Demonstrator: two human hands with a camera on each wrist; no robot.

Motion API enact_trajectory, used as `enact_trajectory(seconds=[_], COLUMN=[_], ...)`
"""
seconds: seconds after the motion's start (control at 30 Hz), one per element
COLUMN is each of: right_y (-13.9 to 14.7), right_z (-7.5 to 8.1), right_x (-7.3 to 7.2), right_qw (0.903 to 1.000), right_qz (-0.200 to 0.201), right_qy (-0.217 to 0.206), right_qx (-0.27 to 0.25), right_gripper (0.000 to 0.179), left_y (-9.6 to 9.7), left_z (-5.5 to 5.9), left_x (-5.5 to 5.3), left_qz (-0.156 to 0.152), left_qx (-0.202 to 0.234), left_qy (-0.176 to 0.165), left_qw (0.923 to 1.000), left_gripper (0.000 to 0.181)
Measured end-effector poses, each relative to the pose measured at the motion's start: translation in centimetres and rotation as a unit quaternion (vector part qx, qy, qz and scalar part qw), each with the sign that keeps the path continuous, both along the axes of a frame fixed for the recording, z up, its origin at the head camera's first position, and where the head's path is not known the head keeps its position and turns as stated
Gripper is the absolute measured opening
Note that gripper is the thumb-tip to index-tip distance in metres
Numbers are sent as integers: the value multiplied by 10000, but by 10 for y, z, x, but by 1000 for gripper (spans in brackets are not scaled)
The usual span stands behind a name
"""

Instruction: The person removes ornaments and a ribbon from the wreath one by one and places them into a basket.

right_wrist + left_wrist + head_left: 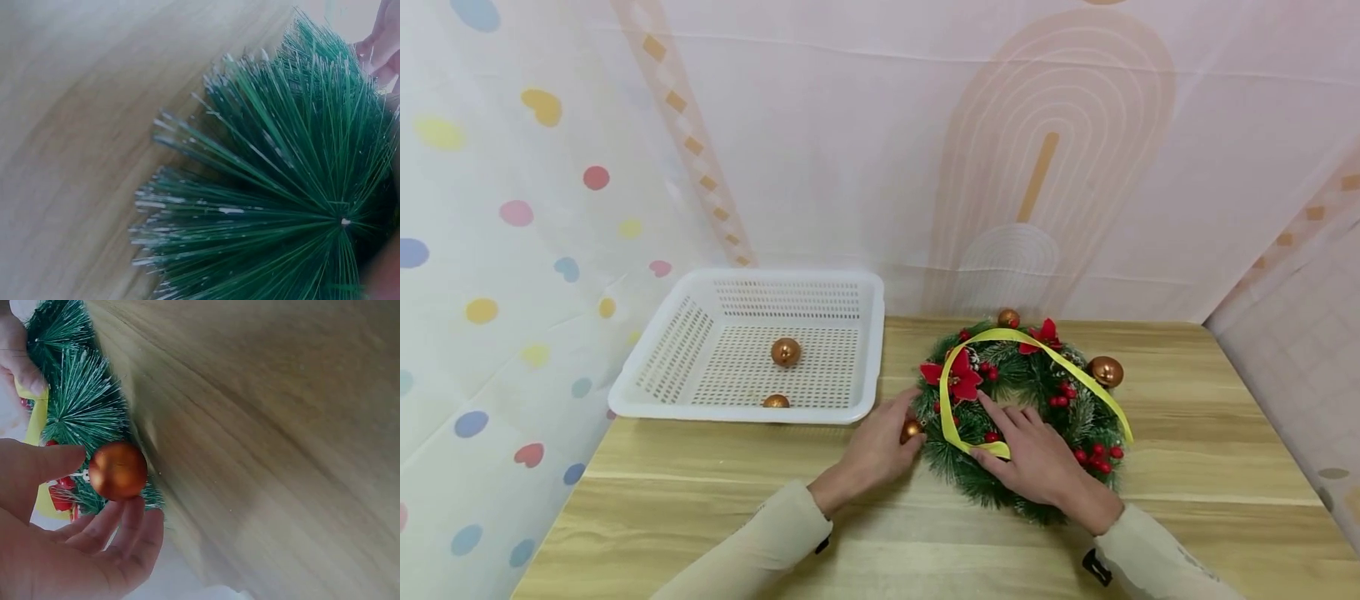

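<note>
A green wreath [977, 483] with red flowers, berries and baubles lies on the table, a yellow ribbon [947, 408] looped loosely across its top. At the wreath's left edge my left hand [880, 446] holds a copper bauble [119, 470] between thumb and curled fingers; its silver cap faces the wreath. My right hand [1037, 454] rests on the front of the wreath with fingers extended. Its index finger reaches a red flower [961, 379], and the thumb touches the ribbon near its end. Mostly green needles [281, 206] fill the right wrist view.
Left of the wreath stands a white perforated basket [625, 400] with two copper baubles [786, 352] in it. Another bauble [1106, 372] sits on the wreath's right edge and a smaller one [1008, 318] at its back. A patterned cloth [850, 167] hangs behind the wooden table [700, 492].
</note>
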State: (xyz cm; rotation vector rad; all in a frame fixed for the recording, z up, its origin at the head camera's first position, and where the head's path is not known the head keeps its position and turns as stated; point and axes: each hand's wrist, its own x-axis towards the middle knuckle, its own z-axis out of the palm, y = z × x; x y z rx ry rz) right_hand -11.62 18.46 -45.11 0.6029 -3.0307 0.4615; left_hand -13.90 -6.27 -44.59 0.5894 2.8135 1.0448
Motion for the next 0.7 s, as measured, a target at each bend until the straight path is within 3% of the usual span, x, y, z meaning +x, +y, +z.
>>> enact_trajectory(seconds=[0.23, 0.43, 0.7], right_y=[1, 1, -2], right_z=[0, 1, -1], right_x=[0, 1, 1], right_qw=[10000, 9997, 9998], right_qz=[-49, -148, -92], right_qy=[-52, -11, 81], right_qx=[65, 177, 155], right_gripper=[79, 80, 80], left_y=[3, 9, 11], left_z=[6, 16, 23], left_x=[-1, 5, 5], left_qz=[-10, -155, 78], left_qx=[18, 260, 487], left_qy=[-205, -16, 243], left_qw=[9998, 9995, 9985], left_gripper=[61, 56, 53])
